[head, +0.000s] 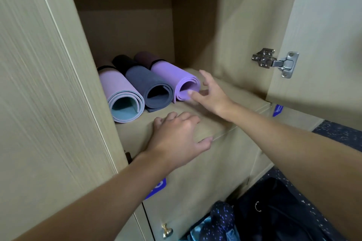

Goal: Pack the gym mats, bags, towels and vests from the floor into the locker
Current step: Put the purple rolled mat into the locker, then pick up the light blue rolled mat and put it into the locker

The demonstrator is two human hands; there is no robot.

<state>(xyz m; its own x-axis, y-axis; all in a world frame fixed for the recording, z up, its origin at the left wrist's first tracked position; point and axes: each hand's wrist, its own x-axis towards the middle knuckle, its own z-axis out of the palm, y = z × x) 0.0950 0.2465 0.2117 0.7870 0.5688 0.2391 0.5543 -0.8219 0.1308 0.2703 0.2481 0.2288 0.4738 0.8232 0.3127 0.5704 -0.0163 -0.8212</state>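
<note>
Lying side by side on the shelf (135, 133) at 10 o'clock, three rolled mats (145, 82) are stowed; right hand (212, 92) spreads its fingers (195, 95), touching the purple mat (172, 74), while left hand (176, 137) sits relaxed, empty, over the shelf edge.

Pale wood-grain locker panels (49, 84) rise left of my fingers (195, 95); right of them a steel hinge (274, 62) holds the open door (323, 45); below, dark speckled floor (337, 135).
</note>
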